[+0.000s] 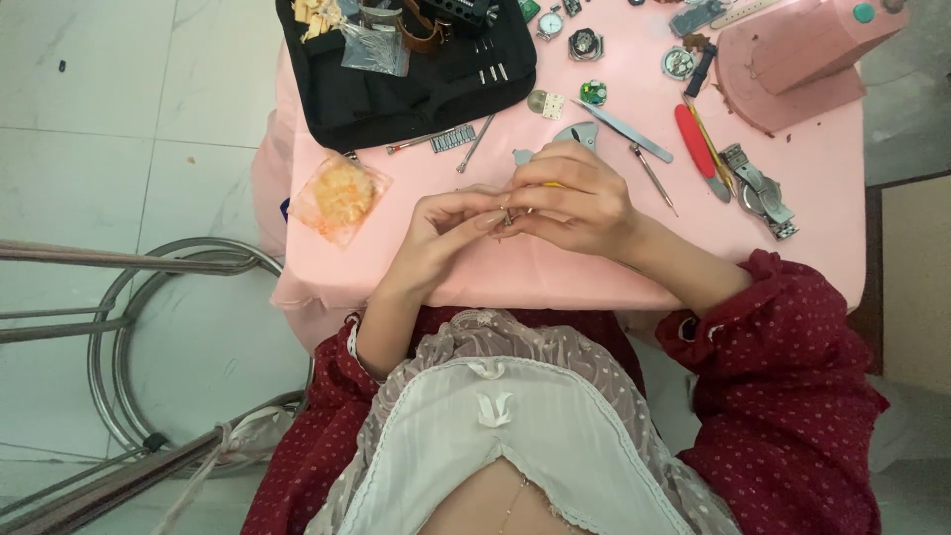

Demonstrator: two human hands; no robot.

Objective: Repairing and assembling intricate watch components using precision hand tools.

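My left hand (441,233) and my right hand (580,198) meet over the near part of a pink-covered table (812,238). Between their fingertips they pinch a tiny metal part (507,215); what it is I cannot tell. My right hand also grips a thin yellow-handled tool (550,184), mostly hidden by the fingers. Both sleeves are dark red with small dots.
A black tool case (416,89) lies open at the back left. A clear bag of orange bits (342,195) sits left of my hands. Tweezers (624,131), a red-handled screwdriver (695,141), a metal wristwatch (761,190), watch parts and a pink box (802,54) lie to the right. A metal stool frame (149,327) stands on the tiled floor.
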